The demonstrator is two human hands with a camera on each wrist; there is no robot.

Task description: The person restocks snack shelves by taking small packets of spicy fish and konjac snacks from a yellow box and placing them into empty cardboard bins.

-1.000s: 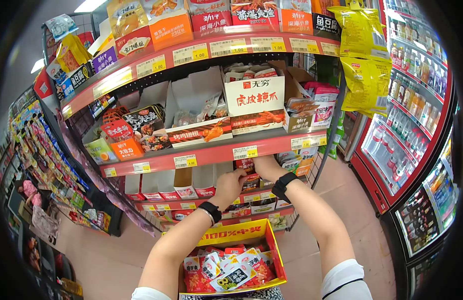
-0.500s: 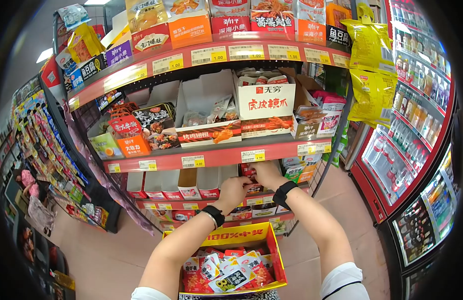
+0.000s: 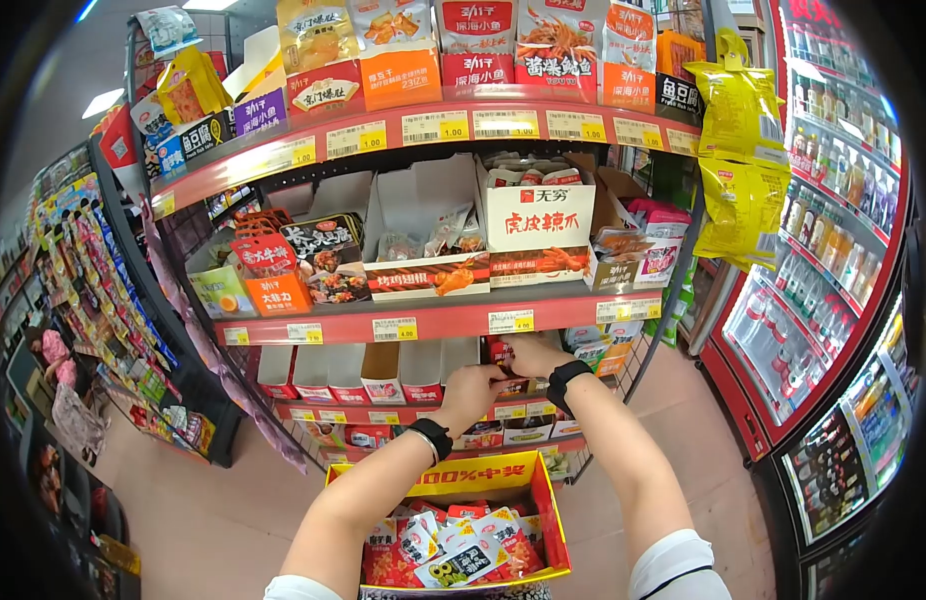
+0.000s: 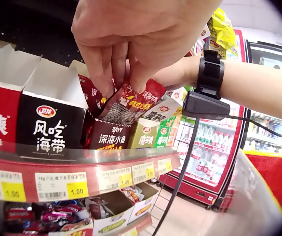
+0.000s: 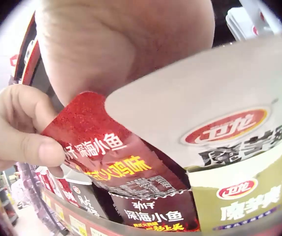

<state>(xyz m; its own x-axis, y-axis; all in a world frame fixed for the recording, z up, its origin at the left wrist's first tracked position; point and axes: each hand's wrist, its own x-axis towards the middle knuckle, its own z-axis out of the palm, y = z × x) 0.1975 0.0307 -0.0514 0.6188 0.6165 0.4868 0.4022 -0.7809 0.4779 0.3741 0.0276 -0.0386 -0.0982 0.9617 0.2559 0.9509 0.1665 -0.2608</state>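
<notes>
My left hand [image 3: 473, 393] is at a dark box [image 4: 112, 137] on the lower shelf, labelled as small fish snacks. Its thumb and fingers pinch a red snack packet [image 4: 131, 101] that stands up out of this box. In the right wrist view the left thumb lies on the front of the packet [image 5: 99, 130]. My right hand [image 3: 535, 356] reaches into the same box from the right, close behind the packet. The packet and the left hand hide its fingertips, so I cannot tell what they hold. Both wrists wear black bands.
A yellow display box [image 3: 483, 472] full of small packets sits below my forearms. White cartons [image 3: 420, 365] line the shelf to the left. Above my hands runs a red shelf edge [image 3: 443, 328] with price tags. Drinks fridges [image 3: 833, 250] stand at right.
The view has tilted, so the shelves sit lower and slightly right. Both hands stay at the same box; the left one remains on the red packet.
</notes>
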